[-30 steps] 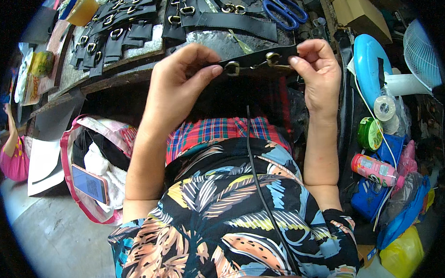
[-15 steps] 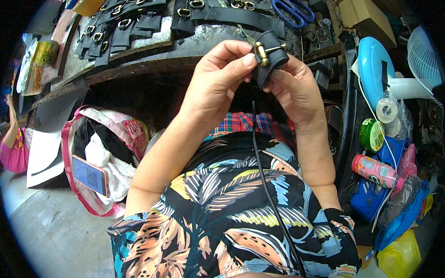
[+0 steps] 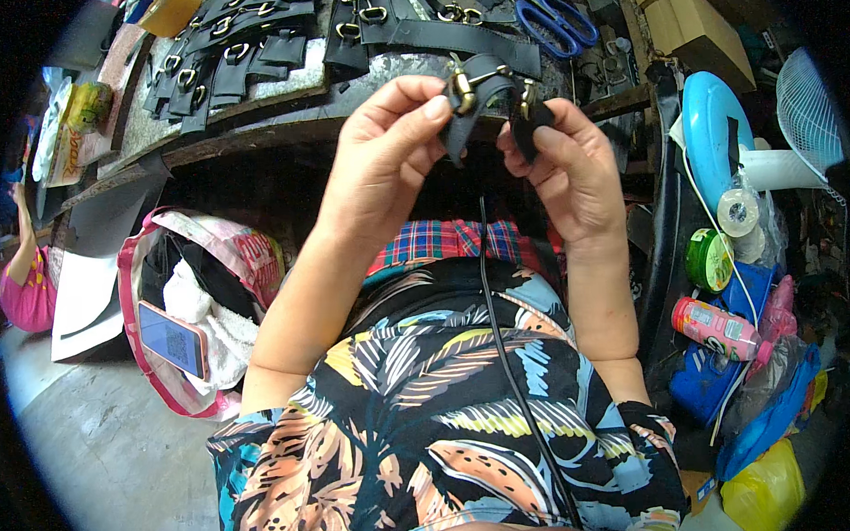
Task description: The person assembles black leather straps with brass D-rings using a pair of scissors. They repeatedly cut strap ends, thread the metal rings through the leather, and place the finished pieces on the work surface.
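A black strap (image 3: pixel 492 87) with brass-coloured metal fittings is held up between my two hands, over the workbench's near edge. My left hand (image 3: pixel 393 140) pinches one end, thumb and fingers beside a brass buckle piece. At the other end, my right hand (image 3: pixel 571 167) grips the strap with thumb and curled fingers, below a second brass fitting. Between the hands the strap arches upward. Beyond it on the bench lie several similar black straps with metal rings (image 3: pixel 235 55), plus a longer flat black strip (image 3: pixel 464 41).
Blue-handled scissors (image 3: pixel 555 22) lie at the far right of the bench (image 3: pixel 381 80). To my left stands a bag (image 3: pixel 132 322) with a phone (image 3: pixel 172 340) and white cloth. At right are a blue fan (image 3: pixel 715 134), a pink bottle (image 3: pixel 717 328) and tape rolls. Another person's arm (image 3: pixel 23 237) shows at far left.
My hands have moved apart, the left one going left. The strap, earlier curled into a tight loop, is now spread into an arch with its two ends separated.
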`<state>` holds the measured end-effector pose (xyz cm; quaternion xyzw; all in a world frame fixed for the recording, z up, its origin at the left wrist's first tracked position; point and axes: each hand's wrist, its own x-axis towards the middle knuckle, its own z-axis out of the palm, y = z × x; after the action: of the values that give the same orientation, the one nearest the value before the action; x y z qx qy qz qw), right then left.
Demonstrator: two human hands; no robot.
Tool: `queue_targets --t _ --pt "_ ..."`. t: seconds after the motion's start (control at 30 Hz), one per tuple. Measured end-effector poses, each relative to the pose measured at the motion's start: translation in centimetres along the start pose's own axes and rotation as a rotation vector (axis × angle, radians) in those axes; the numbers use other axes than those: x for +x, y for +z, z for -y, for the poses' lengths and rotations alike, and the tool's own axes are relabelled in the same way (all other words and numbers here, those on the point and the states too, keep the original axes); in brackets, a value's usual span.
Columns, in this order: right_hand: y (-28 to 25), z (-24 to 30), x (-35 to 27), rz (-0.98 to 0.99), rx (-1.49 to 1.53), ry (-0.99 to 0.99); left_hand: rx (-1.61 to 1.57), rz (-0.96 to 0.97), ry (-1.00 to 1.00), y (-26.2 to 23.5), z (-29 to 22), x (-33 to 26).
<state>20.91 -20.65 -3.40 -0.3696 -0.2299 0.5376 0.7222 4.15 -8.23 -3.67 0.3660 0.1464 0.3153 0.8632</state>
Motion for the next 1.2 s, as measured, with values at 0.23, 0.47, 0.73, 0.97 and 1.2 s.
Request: queue_targets --t 0.23,0.47,0.73,0.97,1.2 --pt "-0.3 1.6 0.2 -0.180 -0.380 -0.264 0.553 -0.039 0.169 -1.4 -3.0 0.1" --pt "-0.9 1.2 2.7 -0.315 -1.518 -0.619 1.860 -0.144 0.837 -0.6 -2.4 2.2" --pt "-2.1 0.6 3.6 -0.305 -1.493 -0.646 1.758 0.074 0.888 1.7 0.7 3.9" --pt "-2.7 0.1 3.8 -0.295 -1.506 -0.737 1.750 0.062 0.857 1.3 1.4 4.8" --pt "-2.8 0.1 3.9 -0.282 -1.498 -0.749 1.754 0.058 0.845 1.5 1.4 5.0"
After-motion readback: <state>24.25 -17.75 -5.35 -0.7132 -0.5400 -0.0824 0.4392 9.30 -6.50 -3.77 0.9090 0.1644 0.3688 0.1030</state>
